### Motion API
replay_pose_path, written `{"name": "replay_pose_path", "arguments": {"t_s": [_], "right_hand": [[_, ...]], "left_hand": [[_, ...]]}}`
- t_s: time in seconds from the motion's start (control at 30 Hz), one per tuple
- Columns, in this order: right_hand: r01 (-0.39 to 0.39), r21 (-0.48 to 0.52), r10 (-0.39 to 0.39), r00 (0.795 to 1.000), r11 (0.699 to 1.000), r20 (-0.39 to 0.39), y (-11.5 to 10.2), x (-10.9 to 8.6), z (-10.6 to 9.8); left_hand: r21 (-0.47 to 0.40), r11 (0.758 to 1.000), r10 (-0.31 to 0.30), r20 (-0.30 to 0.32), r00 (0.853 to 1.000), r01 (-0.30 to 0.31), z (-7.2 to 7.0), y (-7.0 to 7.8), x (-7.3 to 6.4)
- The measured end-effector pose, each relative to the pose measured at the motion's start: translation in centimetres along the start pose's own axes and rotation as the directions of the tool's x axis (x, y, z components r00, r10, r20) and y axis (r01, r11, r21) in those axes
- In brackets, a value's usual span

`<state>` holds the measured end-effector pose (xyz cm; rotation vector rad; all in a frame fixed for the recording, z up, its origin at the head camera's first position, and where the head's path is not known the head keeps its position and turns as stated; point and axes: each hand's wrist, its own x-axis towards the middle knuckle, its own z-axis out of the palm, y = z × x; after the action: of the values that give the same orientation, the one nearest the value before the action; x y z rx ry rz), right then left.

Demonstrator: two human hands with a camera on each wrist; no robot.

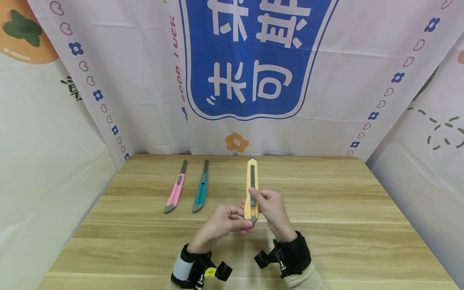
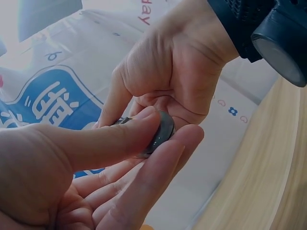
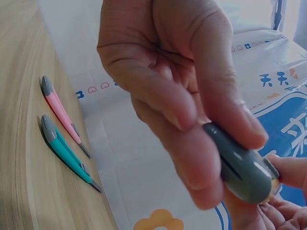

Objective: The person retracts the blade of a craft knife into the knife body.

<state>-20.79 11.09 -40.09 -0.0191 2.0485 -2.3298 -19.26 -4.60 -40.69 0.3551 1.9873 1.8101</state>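
Note:
Both hands hold a yellow box cutter upright over the table, a short bit of blade showing at its top. My right hand grips its body, thumb lying along the dark strip on its front. My left hand pinches the lower end between thumb and fingers. The left wrist view shows the grey end cap between the left thumb and fingers. In the right wrist view that grey cap is pinched too, with the right thumb on the knife behind it.
Left of the hands, a pink box cutter and a teal box cutter lie side by side on the wooden table, long blades pointing to the back. A printed white cloth hangs behind the table's far edge.

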Motion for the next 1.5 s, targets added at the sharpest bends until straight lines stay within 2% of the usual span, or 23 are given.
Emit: {"name": "replay_pose_path", "arguments": {"t_s": [0.2, 0.43, 0.8, 0.97, 1.27, 1.5], "right_hand": [[0.036, -0.009, -0.036, 0.999, 0.999, 0.017, -0.03, -0.07, -0.12], [0.041, -0.009, -0.041, 0.999, 0.999, 0.021, 0.06, -0.10, -0.12], [-0.055, 0.012, 0.056, 0.998, 0.998, -0.019, 0.28, 0.05, -0.06], [-0.076, 0.006, 0.076, 0.997, 0.997, -0.020, 0.26, 0.11, -0.02], [-0.003, 0.006, 0.003, 1.000, 1.000, 0.007, 0.16, 0.01, 0.09], [0.024, -0.015, -0.024, 0.999, 1.000, 0.029, 0.07, -0.11, 0.13]], "left_hand": [[-0.002, 1.000, 0.002, 0.015, 1.000, -0.002, 0.13, -0.01, -0.04], [-0.001, 1.000, 0.006, 0.015, 1.000, -0.006, 0.05, -0.06, -0.01], [-0.013, 1.000, -0.007, -0.031, 1.000, 0.006, -0.09, -0.01, -0.01], [-0.019, 1.000, 0.001, -0.027, 1.000, -0.001, -0.12, -0.05, 0.10], [-0.002, 1.000, 0.017, -0.015, 1.000, -0.017, -0.14, -0.11, 0.21], [-0.003, 1.000, 0.015, -0.016, 1.000, -0.015, -0.17, -0.20, 0.19]]}}
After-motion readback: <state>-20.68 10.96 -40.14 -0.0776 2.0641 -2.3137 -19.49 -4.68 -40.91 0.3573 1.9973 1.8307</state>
